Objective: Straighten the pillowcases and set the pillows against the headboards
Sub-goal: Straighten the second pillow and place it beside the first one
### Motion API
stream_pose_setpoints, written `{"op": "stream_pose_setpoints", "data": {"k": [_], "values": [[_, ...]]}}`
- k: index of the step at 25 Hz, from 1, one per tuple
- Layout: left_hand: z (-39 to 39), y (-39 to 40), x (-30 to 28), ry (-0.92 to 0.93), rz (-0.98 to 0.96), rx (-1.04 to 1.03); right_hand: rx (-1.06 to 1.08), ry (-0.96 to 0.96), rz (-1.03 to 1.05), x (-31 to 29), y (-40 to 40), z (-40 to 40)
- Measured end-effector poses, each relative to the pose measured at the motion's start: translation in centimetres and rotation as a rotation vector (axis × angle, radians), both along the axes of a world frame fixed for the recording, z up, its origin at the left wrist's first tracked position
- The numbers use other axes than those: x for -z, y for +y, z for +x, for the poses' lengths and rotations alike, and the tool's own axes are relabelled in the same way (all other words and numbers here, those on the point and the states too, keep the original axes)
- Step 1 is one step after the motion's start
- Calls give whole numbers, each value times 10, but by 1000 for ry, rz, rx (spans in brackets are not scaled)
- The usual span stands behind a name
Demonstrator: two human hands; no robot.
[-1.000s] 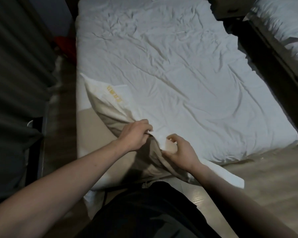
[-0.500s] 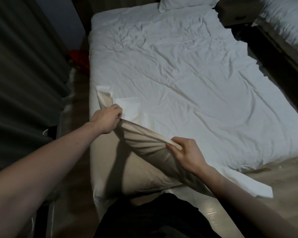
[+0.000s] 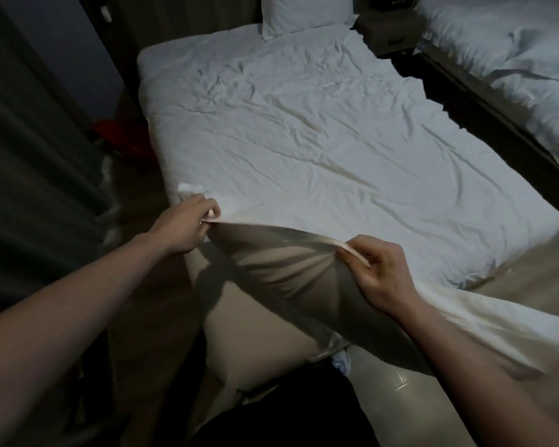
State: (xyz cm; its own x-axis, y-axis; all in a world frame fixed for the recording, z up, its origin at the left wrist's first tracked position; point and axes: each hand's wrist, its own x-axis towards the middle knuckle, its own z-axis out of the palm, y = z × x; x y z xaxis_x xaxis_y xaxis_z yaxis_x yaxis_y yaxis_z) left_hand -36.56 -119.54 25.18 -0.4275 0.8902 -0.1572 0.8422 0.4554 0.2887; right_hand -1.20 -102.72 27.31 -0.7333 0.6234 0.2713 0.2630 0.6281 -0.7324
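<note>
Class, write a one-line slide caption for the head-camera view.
Left hand and right hand pinch and stretch a pillowcase edge at the bed's foot; another pillow rests by the headboard.

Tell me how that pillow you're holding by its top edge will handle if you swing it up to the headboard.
Probably floppy: the pillow sags between the left hand and right hand, creasing fanwise from the right grip. Likely light, since fingertip pinches hold it up. The loose pillowcase trailing right may drag or slip.
</note>
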Motion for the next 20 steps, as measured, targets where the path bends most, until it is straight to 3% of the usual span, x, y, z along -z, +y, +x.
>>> {"op": "stream_pose_setpoints", "data": {"k": [6, 13, 20], "values": [[-42, -61, -32, 151, 196, -105, 48, 27, 12, -17, -43, -12], [-35, -111, -64, -54, 234, -231, 37, -78, -158, 13, -57, -22], [-67, -175, -87, -33, 246, -227, 42, -119, -202, 15, -78, -76]]}}
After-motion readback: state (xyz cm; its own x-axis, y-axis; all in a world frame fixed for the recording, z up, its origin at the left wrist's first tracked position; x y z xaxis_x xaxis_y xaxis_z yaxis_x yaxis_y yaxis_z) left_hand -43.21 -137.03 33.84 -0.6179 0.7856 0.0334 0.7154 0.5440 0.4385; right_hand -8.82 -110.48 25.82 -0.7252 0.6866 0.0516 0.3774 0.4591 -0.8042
